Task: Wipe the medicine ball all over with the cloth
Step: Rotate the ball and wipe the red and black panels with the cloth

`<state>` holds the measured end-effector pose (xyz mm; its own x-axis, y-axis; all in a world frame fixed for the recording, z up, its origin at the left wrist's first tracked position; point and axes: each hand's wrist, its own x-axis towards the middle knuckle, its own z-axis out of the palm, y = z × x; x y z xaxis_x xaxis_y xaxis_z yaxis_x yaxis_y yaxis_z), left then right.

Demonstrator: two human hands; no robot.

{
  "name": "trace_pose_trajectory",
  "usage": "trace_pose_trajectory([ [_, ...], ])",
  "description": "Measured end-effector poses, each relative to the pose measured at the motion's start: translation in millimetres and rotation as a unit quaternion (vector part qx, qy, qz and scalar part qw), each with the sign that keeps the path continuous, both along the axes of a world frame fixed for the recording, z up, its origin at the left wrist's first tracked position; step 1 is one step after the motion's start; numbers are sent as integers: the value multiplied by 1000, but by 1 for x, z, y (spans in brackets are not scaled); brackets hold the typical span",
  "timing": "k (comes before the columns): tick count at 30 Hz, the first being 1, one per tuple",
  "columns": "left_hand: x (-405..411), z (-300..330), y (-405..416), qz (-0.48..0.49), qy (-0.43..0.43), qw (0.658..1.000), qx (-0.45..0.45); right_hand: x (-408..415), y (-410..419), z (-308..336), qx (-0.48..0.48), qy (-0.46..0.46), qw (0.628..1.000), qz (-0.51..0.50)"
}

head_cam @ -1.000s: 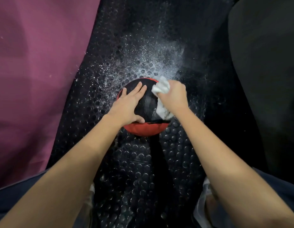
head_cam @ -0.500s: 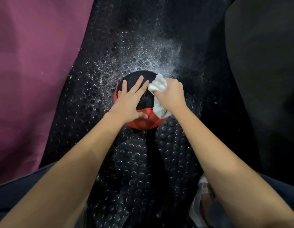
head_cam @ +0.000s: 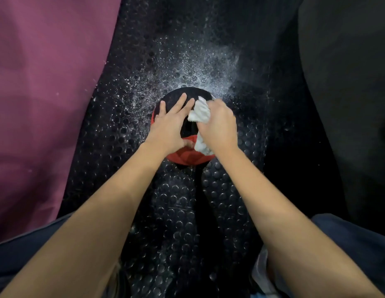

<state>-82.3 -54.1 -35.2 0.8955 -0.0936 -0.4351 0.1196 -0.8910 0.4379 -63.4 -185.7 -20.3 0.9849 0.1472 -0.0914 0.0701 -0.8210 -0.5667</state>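
Note:
A black and red medicine ball (head_cam: 188,157) sits on a black studded floor mat (head_cam: 180,211) in the middle of the view. My left hand (head_cam: 169,125) lies flat on the ball's left top, fingers straight and spread, thumb on the red part. My right hand (head_cam: 220,125) grips a crumpled white cloth (head_cam: 200,111) and presses it on the ball's right top. A second bit of the cloth shows below that hand, on the red part. Most of the ball is hidden under both hands.
White droplets or powder (head_cam: 187,67) are scattered on the mat beyond the ball. A purple surface (head_cam: 45,82) fills the left side. A dark surface (head_cam: 348,82) stands at the right. My knees in dark blue fabric (head_cam: 359,244) frame the bottom corners.
The right hand with the cloth has shifted a little left and toward the ball's top, closer to the left hand's fingers. The ball has rolled slightly, showing more black on top.

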Motion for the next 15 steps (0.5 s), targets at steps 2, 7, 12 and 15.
trace_pose_trajectory([
  [2,0,-1,3,8,-1,1000,-5,-23,-1,-7,7,-8,1000,10],
  [7,-1,0,4,6,9,1000,-8,-16,0,-10,62,-16,997,-48],
  [12,-1,0,8,29,10,999,-17,-28,3,-15,92,-7,993,-76],
  [15,-5,1,12,33,17,999,-26,-39,0,-16,91,-22,994,-52],
])
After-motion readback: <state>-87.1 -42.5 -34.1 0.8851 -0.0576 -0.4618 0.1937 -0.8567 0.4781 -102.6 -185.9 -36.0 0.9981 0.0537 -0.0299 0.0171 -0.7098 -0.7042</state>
